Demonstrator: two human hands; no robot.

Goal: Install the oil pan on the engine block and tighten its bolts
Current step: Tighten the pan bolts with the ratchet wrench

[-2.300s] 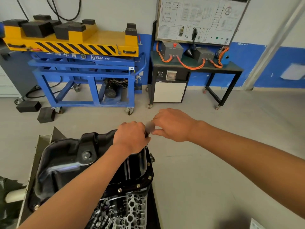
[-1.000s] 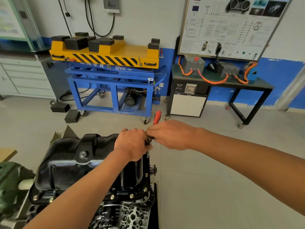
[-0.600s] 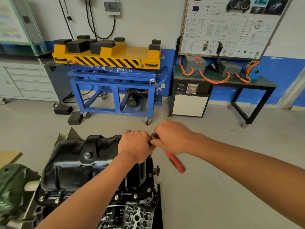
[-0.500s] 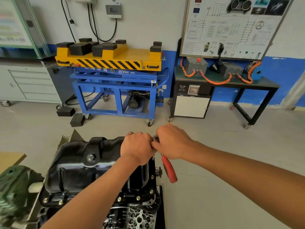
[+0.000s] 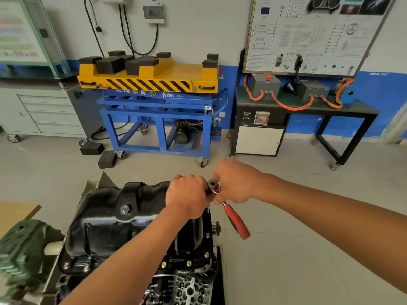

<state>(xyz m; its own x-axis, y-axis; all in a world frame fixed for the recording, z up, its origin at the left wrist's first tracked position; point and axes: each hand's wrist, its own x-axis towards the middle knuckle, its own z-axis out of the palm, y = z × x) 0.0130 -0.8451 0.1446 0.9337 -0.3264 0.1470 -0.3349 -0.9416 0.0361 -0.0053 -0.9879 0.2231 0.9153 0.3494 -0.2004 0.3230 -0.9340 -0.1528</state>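
Observation:
The black oil pan (image 5: 105, 219) sits on the engine block (image 5: 189, 289), with several bolts along its near flange (image 5: 164, 264). A ratchet wrench with a red handle (image 5: 236, 222) stands at the pan's far right corner, its metal head (image 5: 213, 186) between my hands. My left hand (image 5: 187, 195) is curled around the tool just under the head. My right hand (image 5: 236, 183) grips the wrench shaft next to the head; the red handle points down and right from it. The bolt under the tool is hidden.
A green gearbox (image 5: 24, 249) sits at the left beside the block. Cardboard (image 5: 15, 213) lies on the floor at left. Behind stand a blue and yellow lift cart (image 5: 154, 102), a black bench with a wiring panel (image 5: 306, 106) and a grey drawer cabinet (image 5: 41, 111).
The red handle has swung from pointing away from me round to the right and down toward me. Both hands stayed at the pan's far right corner.

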